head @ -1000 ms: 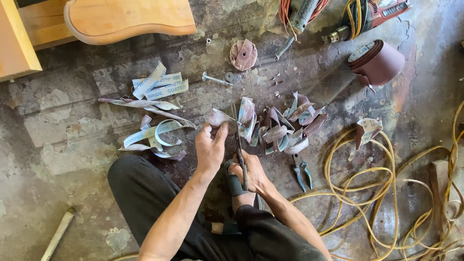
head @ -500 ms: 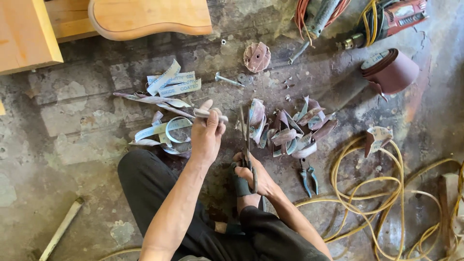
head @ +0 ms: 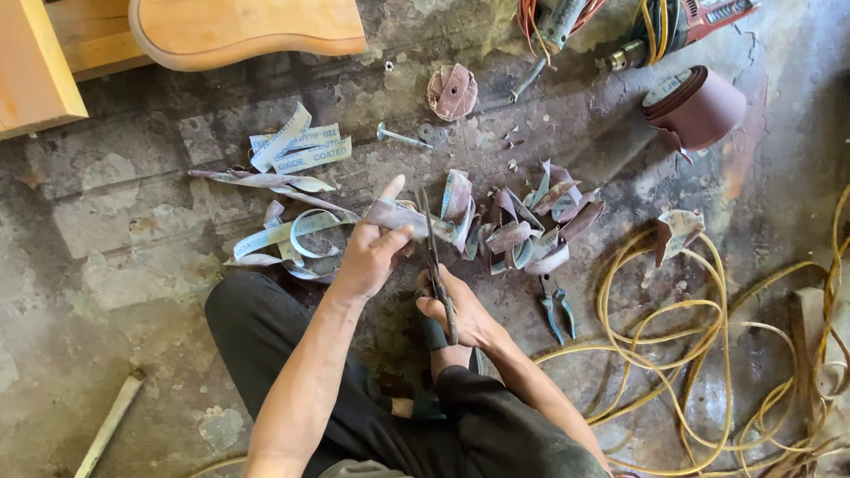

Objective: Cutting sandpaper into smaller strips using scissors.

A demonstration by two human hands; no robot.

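Sandpaper strip (head: 398,215) sits pinched in my left hand (head: 372,257), just far of my knees; my right hand (head: 460,314) grips scissors (head: 434,257), blades crossing it. I keep it taut, I judge, for a straight cut.

My left hand (head: 370,255) reaches forward, forefinger stretched out, other fingers pinched shut. My right hand (head: 460,314) stays low, grip curled closed, wrist bent.
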